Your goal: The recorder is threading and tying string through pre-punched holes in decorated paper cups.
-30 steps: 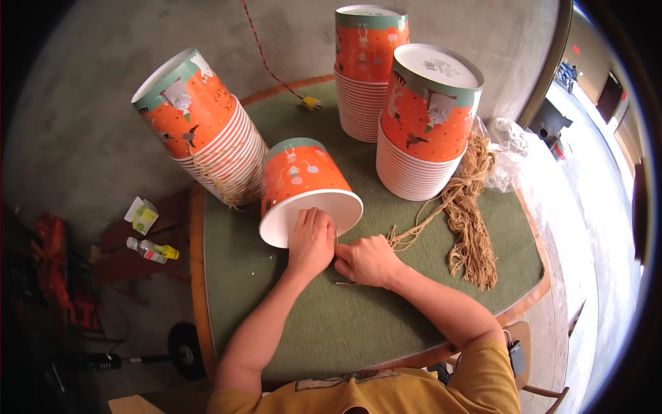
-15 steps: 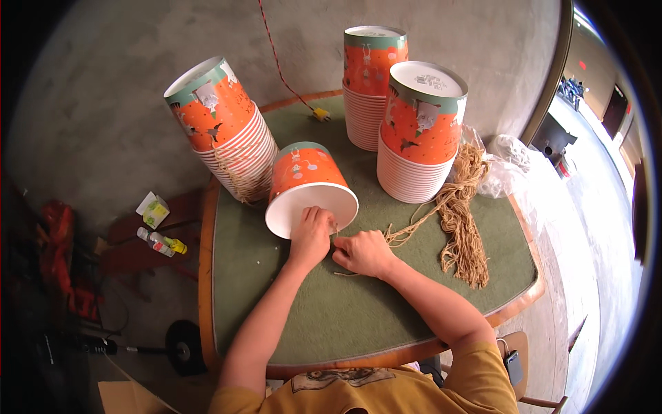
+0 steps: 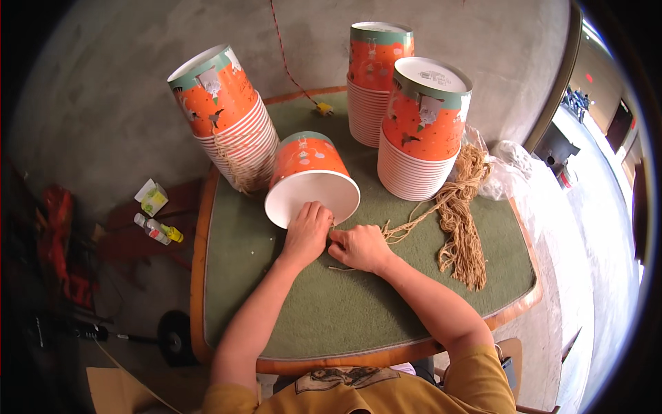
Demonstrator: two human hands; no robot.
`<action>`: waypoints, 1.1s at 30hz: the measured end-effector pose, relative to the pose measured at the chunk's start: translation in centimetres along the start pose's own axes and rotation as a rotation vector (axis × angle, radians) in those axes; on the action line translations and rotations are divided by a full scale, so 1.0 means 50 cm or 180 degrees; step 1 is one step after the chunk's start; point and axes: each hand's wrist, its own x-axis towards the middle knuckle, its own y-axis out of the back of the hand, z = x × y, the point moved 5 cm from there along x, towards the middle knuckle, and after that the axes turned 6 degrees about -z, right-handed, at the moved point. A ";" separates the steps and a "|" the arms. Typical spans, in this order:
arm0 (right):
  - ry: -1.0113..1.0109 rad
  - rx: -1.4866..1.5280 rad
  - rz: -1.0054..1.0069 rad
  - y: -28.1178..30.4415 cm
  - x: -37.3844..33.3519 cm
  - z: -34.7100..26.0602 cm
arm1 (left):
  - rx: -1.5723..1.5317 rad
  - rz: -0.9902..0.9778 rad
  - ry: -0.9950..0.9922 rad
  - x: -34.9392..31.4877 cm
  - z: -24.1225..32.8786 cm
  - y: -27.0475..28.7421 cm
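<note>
A paper bucket [image 3: 310, 155], orange with a green band and white inside, lies on its side with its mouth toward me. At the lower right of its rim, my left hand [image 3: 309, 233] is closed, fingertips over the mouth, pinching a thin strand of twine. My right hand [image 3: 362, 247], just to the right, is closed on the same twine, and a loose end [image 3: 339, 268] sticks out below it. The exact grip and any knot are hidden by the fingers. A bundle of tan twine [image 3: 463, 238] lies to the right, some strands trailing toward my right hand.
Stacks of upturned buckets stand at the left [image 3: 217, 96], far right [image 3: 380, 62] and nearer right [image 3: 424, 124] on the green table [image 3: 310, 310]. Twine hangs on the left stack. A yellow plug [image 3: 324, 109] lies behind; a clear plastic bag [image 3: 510, 155] sits at the right edge.
My head view has shifted slightly. Both hands stay together at the rim with the twine, and the bucket's mouth has tipped a little. Nothing was let go.
</note>
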 end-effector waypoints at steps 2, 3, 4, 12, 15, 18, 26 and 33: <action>0.0017 -0.0004 -0.0026 -0.001 0.001 0.001 | 0.0115 -0.0066 0.0004 0.002 0.003 0.000; 0.0024 0.0009 -0.0014 0.000 0.000 0.001 | 0.0236 -0.0129 -0.0011 0.006 0.005 -0.002; 0.0031 0.0021 0.0000 0.000 -0.001 0.002 | 0.0237 -0.0109 0.0010 0.007 0.004 -0.002; 0.0021 0.0001 -0.0184 0.000 0.004 -0.002 | 0.0728 -0.0222 0.0028 0.011 0.006 -0.005; 0.0018 -0.0003 -0.0203 -0.002 0.006 -0.002 | 0.0758 -0.0249 0.0065 0.011 0.003 -0.011; -0.0004 -0.0002 -0.0203 0.001 0.004 -0.002 | 0.0811 -0.0269 0.0052 0.009 0.003 -0.010; -0.0028 0.0138 -0.0104 -0.005 -0.015 0.023 | -0.0491 0.0217 -0.0335 0.019 0.130 0.121; 0.0105 0.0366 0.0050 0.013 -0.004 -0.006 | -0.2440 0.0570 -0.2359 -0.043 0.358 0.360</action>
